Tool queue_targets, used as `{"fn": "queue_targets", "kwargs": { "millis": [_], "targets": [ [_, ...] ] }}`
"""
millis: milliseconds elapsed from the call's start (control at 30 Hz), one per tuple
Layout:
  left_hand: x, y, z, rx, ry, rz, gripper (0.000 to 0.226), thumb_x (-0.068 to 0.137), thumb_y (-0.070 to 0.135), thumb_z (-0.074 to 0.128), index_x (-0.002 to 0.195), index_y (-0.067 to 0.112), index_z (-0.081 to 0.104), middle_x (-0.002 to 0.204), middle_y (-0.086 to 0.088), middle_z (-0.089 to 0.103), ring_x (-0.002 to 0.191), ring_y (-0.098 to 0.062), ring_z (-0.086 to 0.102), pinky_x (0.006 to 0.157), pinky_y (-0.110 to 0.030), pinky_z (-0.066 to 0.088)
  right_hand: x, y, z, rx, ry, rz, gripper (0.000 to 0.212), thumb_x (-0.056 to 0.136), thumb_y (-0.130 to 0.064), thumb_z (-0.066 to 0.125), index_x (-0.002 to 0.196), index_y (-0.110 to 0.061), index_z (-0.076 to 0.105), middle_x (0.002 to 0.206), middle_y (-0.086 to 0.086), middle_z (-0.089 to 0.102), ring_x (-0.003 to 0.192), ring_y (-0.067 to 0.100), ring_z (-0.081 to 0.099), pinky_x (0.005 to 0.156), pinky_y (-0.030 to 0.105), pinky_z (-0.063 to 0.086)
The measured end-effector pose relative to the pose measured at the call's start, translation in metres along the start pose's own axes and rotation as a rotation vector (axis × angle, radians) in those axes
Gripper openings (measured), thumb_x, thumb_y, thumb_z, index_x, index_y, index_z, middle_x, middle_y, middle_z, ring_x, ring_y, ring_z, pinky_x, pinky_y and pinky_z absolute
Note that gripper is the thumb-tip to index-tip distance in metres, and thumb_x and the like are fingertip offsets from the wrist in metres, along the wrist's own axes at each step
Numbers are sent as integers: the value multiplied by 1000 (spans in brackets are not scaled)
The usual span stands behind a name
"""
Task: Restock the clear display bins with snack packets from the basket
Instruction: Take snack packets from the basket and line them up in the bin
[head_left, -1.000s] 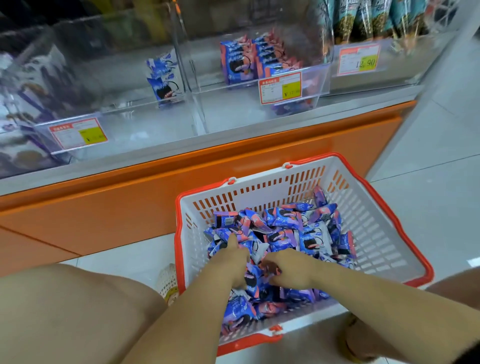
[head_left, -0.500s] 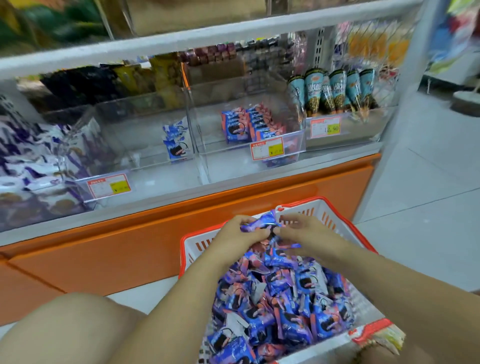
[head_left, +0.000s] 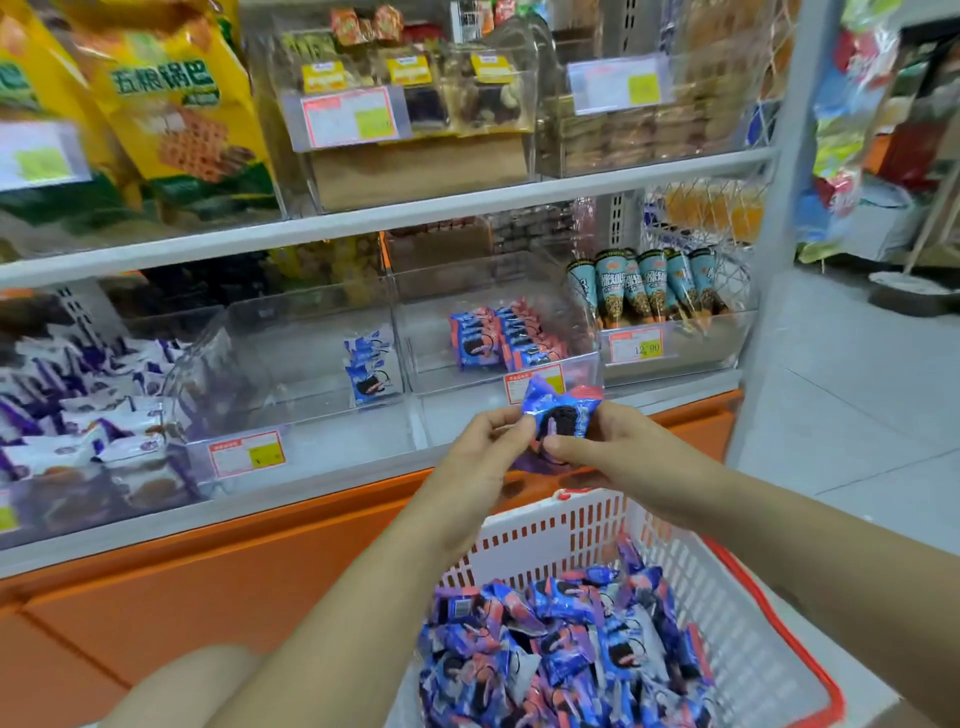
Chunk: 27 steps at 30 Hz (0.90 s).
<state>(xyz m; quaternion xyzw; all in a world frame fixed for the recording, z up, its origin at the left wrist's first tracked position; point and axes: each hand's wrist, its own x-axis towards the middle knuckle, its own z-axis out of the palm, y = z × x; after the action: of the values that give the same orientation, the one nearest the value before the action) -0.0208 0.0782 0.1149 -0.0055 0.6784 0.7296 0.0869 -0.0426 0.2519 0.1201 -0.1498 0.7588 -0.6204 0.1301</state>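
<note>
Both hands hold a small stack of blue-and-pink cookie snack packets (head_left: 560, 418) in front of the clear bins, above the basket. My left hand (head_left: 485, 447) pinches its left side and my right hand (head_left: 605, 441) grips its right side. Below them the white basket with a red rim (head_left: 550, 525) holds several more of the same packets (head_left: 561, 654). The clear middle bin (head_left: 519, 374) behind the hands has a short row of like packets (head_left: 498, 340). The clear bin to its left (head_left: 291, 364) holds two blue-and-white packets (head_left: 371, 366).
An orange base panel (head_left: 234, 561) runs under the shelf. At left lies a bin of white-and-purple packets (head_left: 78, 415); at right a bin of cone snacks (head_left: 649, 286). Upper shelves carry yellow bags (head_left: 171, 104) and more clear bins. Grey floor tiles (head_left: 841, 405) lie to the right. My knee (head_left: 171, 686) is at the lower left.
Both hands have risen out of the basket with the packets, from the pile up to the front of the middle bin. The view has tilted up toward the shelves.
</note>
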Motion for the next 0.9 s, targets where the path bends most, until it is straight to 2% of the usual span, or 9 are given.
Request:
{"fn": "queue_targets", "kwargs": {
  "millis": [133, 233, 267, 333, 400, 500, 600, 733, 900],
  "targets": [
    [14, 24, -17, 255, 97, 180, 26, 94, 45, 59, 117, 33, 64, 114, 9, 70, 108, -10, 65, 97, -41, 51, 19, -31, -11, -438, -42, -77, 26, 89, -39, 68, 112, -31, 60, 99, -5, 71, 90, 13, 69, 84, 41, 58],
    [25, 38, -27, 219, 129, 229, 18, 96, 36, 59, 109, 27, 69, 101, 8, 74, 96, -6, 67, 93, -37, 52, 35, -55, -14, -585, -75, -120, 19, 90, -38, 67, 106, -29, 60, 92, -7, 70, 75, 3, 67, 71, 28, 55],
    [30, 41, -31, 180, 147, 234, 17, 97, 32, 59, 107, 25, 70, 97, 6, 75, 92, -5, 68, 91, -35, 53, 41, -61, -14, -573, -75, -138, 20, 89, -37, 68, 106, -27, 62, 94, -6, 71, 76, 4, 68, 72, 28, 56],
    [43, 46, -36, 55, 191, 221, 15, 98, 26, 58, 102, 20, 71, 96, 0, 75, 90, -10, 70, 86, -33, 55, 57, -69, -13, -496, -17, -179, 25, 84, -34, 74, 106, -26, 67, 97, -3, 74, 87, 14, 72, 84, 40, 57],
    [56, 50, -40, -113, 228, 199, 13, 98, 22, 58, 99, 17, 70, 96, -5, 75, 88, -14, 69, 83, -33, 55, 74, -73, -11, -378, 101, -214, 26, 78, -25, 80, 101, -22, 68, 92, 0, 75, 88, 20, 72, 87, 42, 57],
    [75, 54, -47, -283, 231, 198, 13, 100, 16, 55, 101, 13, 67, 95, -9, 75, 86, -16, 69, 86, -35, 55, 98, -73, -4, -221, 239, -190, 30, 73, -19, 85, 94, -13, 65, 77, 4, 68, 69, 17, 65, 71, 32, 57],
    [90, 56, -58, -448, 224, 179, 13, 100, 13, 53, 101, 11, 65, 89, -8, 76, 79, -16, 72, 76, -33, 57, 121, -65, 3, 24, 212, -99, 31, 72, -17, 83, 95, -6, 65, 77, 6, 69, 62, 12, 61, 60, 23, 53],
    [99, 49, -73, -631, 284, 117, 14, 100, 11, 51, 96, 10, 64, 83, -7, 74, 71, -12, 70, 72, -30, 57, 145, -58, 12, 356, 70, -42, 8, 78, -7, 72, 74, -7, 65, 66, 7, 69, 56, 7, 63, 56, 16, 51],
    [101, 46, -77, -813, 320, 120, 14, 99, 9, 52, 105, 5, 64, 90, -9, 76, 78, -16, 74, 63, -29, 61, 169, -50, 18, 357, 167, -93, 18, 89, 4, 61, 73, -4, 62, 63, 5, 68, 57, 10, 63, 57, 17, 53]
  ]
}}
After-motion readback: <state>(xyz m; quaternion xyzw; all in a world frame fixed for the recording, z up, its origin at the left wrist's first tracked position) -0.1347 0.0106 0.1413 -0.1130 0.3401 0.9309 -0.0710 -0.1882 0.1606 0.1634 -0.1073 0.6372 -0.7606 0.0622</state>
